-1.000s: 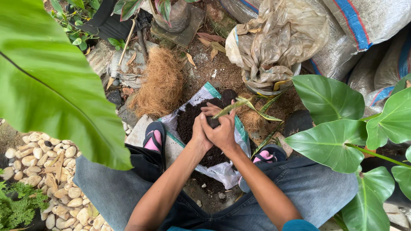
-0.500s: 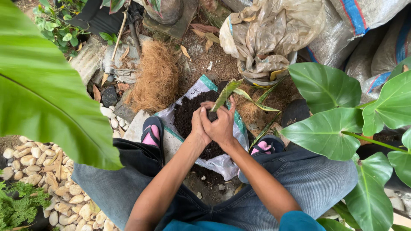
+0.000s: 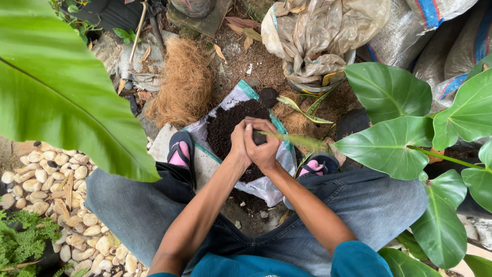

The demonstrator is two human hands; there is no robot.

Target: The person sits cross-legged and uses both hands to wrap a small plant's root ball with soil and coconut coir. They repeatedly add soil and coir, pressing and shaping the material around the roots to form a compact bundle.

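Note:
My left hand [image 3: 238,142] and my right hand [image 3: 264,143] are pressed together over a white sack [image 3: 264,187] spread open on the ground, with dark soil [image 3: 225,125] piled on it. Both hands close around a small dark lump at the base of a young plant [image 3: 300,139], whose narrow green leaves stick out to the right. What sits inside the palms is hidden. My knees in jeans and my feet in pink sandals [image 3: 179,154] flank the sack.
A pile of brown coconut fibre [image 3: 182,84] lies left of the sack. A bucket lined with crumpled plastic [image 3: 320,43] stands behind. Large green leaves [image 3: 56,87] hang at left and right [image 3: 389,143]. Pale pebbles [image 3: 46,179] cover the ground at left.
The plant's leaves have swung from pointing up and away to lying out to the right, and my hands have closed tighter around its base. The view has shifted slightly.

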